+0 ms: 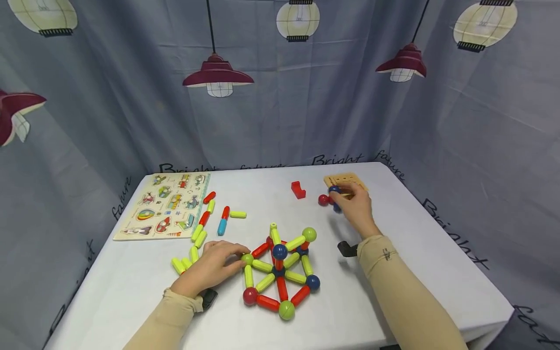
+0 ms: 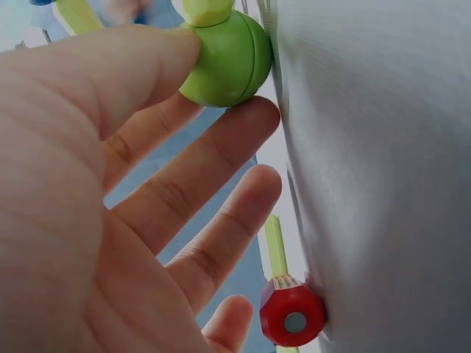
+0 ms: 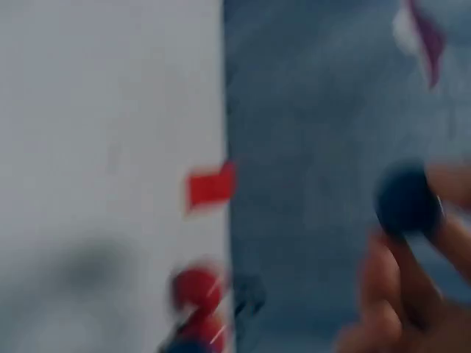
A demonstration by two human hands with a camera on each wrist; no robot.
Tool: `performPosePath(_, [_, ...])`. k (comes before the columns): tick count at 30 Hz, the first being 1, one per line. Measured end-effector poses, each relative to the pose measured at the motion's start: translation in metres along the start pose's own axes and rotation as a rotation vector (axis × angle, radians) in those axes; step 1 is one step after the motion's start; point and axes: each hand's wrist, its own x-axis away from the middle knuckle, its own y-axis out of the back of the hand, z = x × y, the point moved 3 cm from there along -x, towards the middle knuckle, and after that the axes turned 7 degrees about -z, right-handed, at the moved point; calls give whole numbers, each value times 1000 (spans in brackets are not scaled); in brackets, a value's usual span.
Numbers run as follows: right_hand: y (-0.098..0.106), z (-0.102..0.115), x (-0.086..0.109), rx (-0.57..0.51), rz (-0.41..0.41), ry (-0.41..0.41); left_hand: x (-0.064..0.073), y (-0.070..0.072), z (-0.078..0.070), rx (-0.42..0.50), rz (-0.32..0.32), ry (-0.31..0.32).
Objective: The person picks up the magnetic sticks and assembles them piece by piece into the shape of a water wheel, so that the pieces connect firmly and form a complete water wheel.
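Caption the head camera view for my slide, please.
At a white table, the left hand pinches a green ball on a ball-and-rod structure; the right hand holds a blue ball.

Grey-blue curtain (image 1: 258, 126) w/ soft vert. folds on L, far & R sides. Prints up top: 3 maroon pendant lamps (image 1: 218, 75), 3 cream lanterns (image 1: 298, 22). Blk. script (image 1: 337, 159) ("Bright" etc.) runs low, nr. edges of tbl. (image 1: 262, 192). White cloth (image 1: 485, 330) covers it, hanging at near R corner. Light soft, fairly even.

Bright head view, blurred right wrist view
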Motion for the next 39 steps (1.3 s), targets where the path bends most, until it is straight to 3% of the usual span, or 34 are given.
performPosePath(3, [-19, 49, 17, -49, 313, 113, 0, 0, 1, 14, -9, -3])
performPosePath(5, [-31, 72, 26, -25, 477, 165, 1, -1, 2, 25, -11, -2])
performPosePath(9, [-48, 98, 39, 87, 625, 221, 1, -5, 2, 31, 0, -4])
performPosePath(17, [-73, 120, 52, 220, 666, 216, 2, -3, -1, 19, 12, 9])
performPosePath(23, [-78, 123, 62, 367, 622, 156, 3, -4, -1, 15, 12, 0])
performPosePath(27, [-80, 127, 72, 473, 644, 106, 5, -5, 0, 16, 13, 4])
performPosePath(31, [-83, 132, 78, 439, 678, 83, 5, -4, 1, 15, 5, 9])
performPosePath(39, [-81, 133, 73, 353, 642, 35, 9, -4, 2, 12, 6, 11])
